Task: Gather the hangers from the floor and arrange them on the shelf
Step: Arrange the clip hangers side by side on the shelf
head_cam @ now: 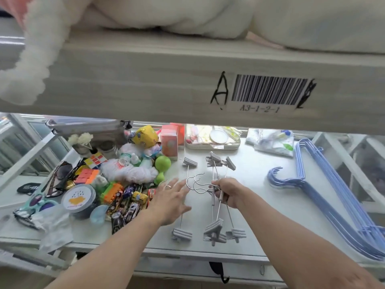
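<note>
Several grey clip hangers (214,228) with metal hooks lie on the white shelf (256,205), clips pointing near and far. My right hand (228,192) is closed around the middle of a bunch of them, near the hooks. One separate clip hanger (182,234) lies to the left, partly under my left hand (169,200), which hovers flat with fingers spread, a ring on one finger. A stack of blue wire hangers (325,197) lies at the shelf's right side.
Toys crowd the left of the shelf: toy cars (129,203), puzzle cubes (88,174), a round tub (78,198), sunglasses, a green dumbbell (162,165). A tray (212,142) and folded cloth (270,142) sit at the back. An upper shelf board with a barcode label (268,90) overhangs.
</note>
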{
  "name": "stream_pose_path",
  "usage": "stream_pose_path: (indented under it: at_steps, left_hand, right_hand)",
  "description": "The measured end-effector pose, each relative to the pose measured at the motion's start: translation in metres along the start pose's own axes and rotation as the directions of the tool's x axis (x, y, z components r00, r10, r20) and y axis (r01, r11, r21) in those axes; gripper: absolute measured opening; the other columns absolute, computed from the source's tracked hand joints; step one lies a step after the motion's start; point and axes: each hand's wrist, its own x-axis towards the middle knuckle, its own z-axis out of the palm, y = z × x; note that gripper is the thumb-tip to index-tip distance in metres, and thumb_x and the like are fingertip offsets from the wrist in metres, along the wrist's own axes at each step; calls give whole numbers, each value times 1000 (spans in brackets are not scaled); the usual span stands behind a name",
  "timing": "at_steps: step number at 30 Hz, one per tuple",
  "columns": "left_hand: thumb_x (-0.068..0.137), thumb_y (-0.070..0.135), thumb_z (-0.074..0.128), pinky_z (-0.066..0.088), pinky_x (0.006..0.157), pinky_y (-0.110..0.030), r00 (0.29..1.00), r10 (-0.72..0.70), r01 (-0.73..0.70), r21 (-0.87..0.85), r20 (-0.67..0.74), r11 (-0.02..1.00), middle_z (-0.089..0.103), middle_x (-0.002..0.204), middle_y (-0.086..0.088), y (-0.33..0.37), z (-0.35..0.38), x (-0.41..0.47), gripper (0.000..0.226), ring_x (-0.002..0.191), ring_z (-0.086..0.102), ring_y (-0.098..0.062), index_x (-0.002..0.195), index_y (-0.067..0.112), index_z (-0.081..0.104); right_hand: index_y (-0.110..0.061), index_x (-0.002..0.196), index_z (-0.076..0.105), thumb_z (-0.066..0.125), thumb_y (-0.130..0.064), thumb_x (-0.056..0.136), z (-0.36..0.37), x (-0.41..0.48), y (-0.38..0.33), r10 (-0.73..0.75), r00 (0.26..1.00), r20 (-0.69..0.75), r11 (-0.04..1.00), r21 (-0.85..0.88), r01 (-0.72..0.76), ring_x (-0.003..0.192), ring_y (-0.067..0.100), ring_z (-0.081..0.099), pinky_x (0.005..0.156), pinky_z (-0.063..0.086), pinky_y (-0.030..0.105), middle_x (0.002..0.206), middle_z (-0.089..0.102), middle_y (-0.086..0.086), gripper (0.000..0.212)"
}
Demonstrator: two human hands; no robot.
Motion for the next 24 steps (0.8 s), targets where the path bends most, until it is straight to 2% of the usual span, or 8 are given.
stream_pose_path:
  at_steps: [4, 7, 9, 11, 15, 17, 20, 24]
  left_hand:
    - [91, 65, 20, 4, 116, -45, 991, 109, -115, 71, 77, 991, -9, 162, 9, -4, 21, 2, 77, 148, -7, -15, 154, 23, 3]
    - [80, 68, -4, -2, 116, -41, 994, 89, -96, 111, 65, 989, -18, 160, 3, 0, 30, 3, 89, 147, -13, -16, 153, 17, -9]
    - [75, 72, -13, -5, 116, -39, 996, 56, -62, 89, 72, 994, -18, 160, -3, 6, 34, 5, 97, 147, -14, -19, 153, 13, -10]
    - [81, 70, -6, -4, 117, -39, 997, 40, -44, 65, 71, 997, -15, 161, -7, 11, 36, 7, 92, 148, -12, -21, 152, 11, -12]
    - [96, 59, 16, -5, 117, -38, 996, 36, -38, 23, 78, 999, -17, 161, -8, 13, 35, 7, 81, 147, -14, -21, 150, 11, -20]
    - [96, 59, 15, -7, 116, -37, 995, 48, -50, 26, 93, 998, -19, 160, -6, 11, 35, 6, 81, 147, -16, -20, 149, 11, -21]
    - [89, 65, 8, -8, 115, -37, 990, 65, -66, 10, 127, 998, -23, 159, -4, 9, 33, 8, 85, 146, -19, -20, 149, 11, -21]
    - [94, 63, 17, -3, 118, -39, 982, 91, -89, -17, 164, 996, -24, 159, -4, 5, 30, 9, 84, 146, -19, -19, 150, 12, -19]
  right_hand:
    - [-11, 76, 59, 47, -15, 103, 1, 5, 4, 26, 1000, -12, 1000, 8, -26, 26, 3, 35, 32, 19, 11, 43, 51, -2, 30]
    - [-10, 77, 59, 52, -13, 100, 9, 11, 9, 35, 998, -53, 999, 5, -35, 25, 5, 37, 31, 23, 11, 52, 50, 2, 24]
    - [-10, 78, 59, 58, -11, 96, 17, 15, 9, 13, 994, -110, 1000, -13, -14, 28, 8, 41, 32, 30, 12, 58, 52, 6, 18]
    - [-10, 74, 58, 67, -9, 90, 25, 21, 9, -18, 981, -193, 999, -30, 12, 37, 13, 48, 37, 40, 16, 61, 55, 9, 17]
    - [-4, 82, 67, 83, -18, 72, 36, 27, 9, -54, 935, -351, 996, -91, 23, 62, 23, 69, 66, 61, 34, 75, 71, 10, 23]
    - [-4, 88, 69, 85, -23, 69, 34, 28, 8, -68, 914, -400, 988, -157, 5, 77, 24, 73, 69, 61, 32, 83, 73, 10, 31]
    - [-4, 88, 68, 86, -24, 71, 31, 26, 3, -69, 904, -423, 977, -210, -23, 85, 23, 72, 68, 55, 28, 88, 74, 10, 32]
    - [-8, 70, 57, 91, -25, 68, 31, 28, -2, -67, 905, -421, 980, -197, -19, 90, 25, 72, 72, 58, 32, 88, 72, 10, 37]
